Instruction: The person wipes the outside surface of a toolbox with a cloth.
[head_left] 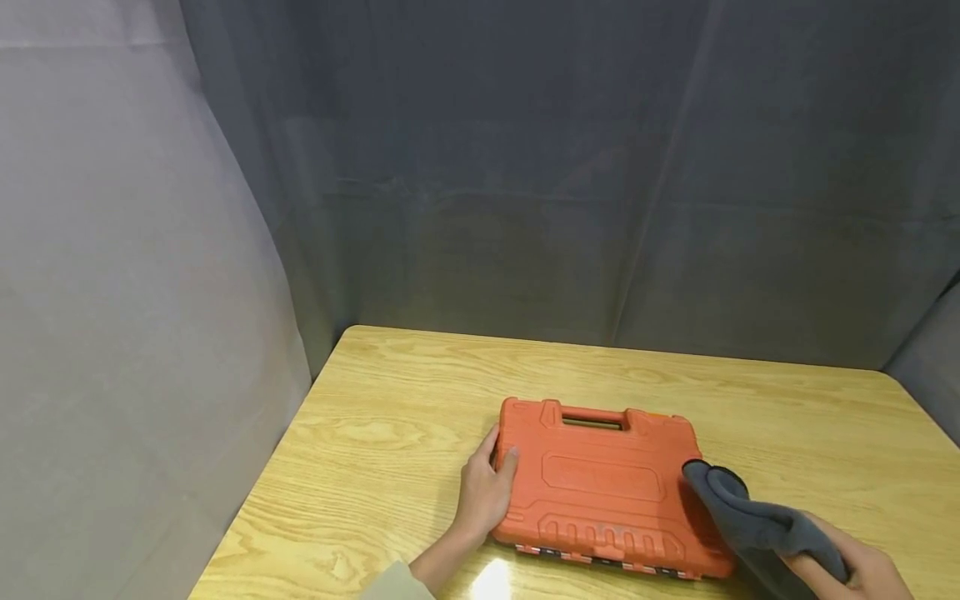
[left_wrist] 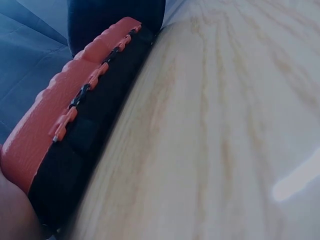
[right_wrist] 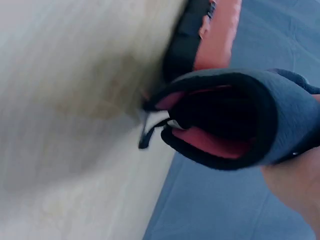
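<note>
An orange-red plastic carrying case (head_left: 600,483) lies flat on the table, its handle cut-out toward the far side. My left hand (head_left: 483,492) grips the case's left edge, thumb on top. In the left wrist view, the case's orange lid (left_wrist: 37,125) meets a black lower half along a hinged side. My right hand (head_left: 862,562) holds a folded grey-blue cloth (head_left: 757,521) with black edging, whose far end lies over the case's right side. Seen from the right wrist, the cloth (right_wrist: 295,115) is doubled over, with reddish inner faces and a small black loop.
The light wood-grain table (head_left: 390,433) has rounded far corners. A dark grey curtain (head_left: 487,167) hangs behind it, and a pale grey one (head_left: 135,292) hangs along the left side.
</note>
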